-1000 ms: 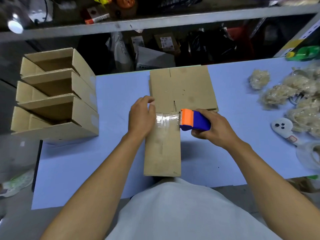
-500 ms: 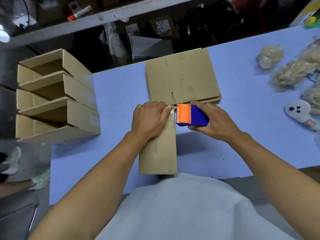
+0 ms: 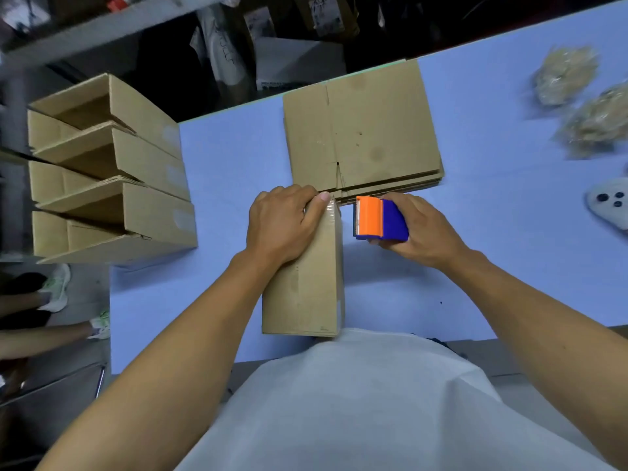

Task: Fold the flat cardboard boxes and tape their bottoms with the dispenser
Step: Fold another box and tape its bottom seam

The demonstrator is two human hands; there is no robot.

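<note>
My left hand (image 3: 283, 226) presses down over the far end of the folded box (image 3: 304, 283), fingers curled over its taped edge. My right hand (image 3: 419, 229) grips the orange-and-blue tape dispenser (image 3: 380, 218), held just to the right of that box end and apart from it. Just beyond both hands lies the stack of flat cardboard boxes (image 3: 363, 130) on the blue table (image 3: 475, 266). Well to the left of my left hand stand the finished boxes (image 3: 112, 168), stacked side by side.
</note>
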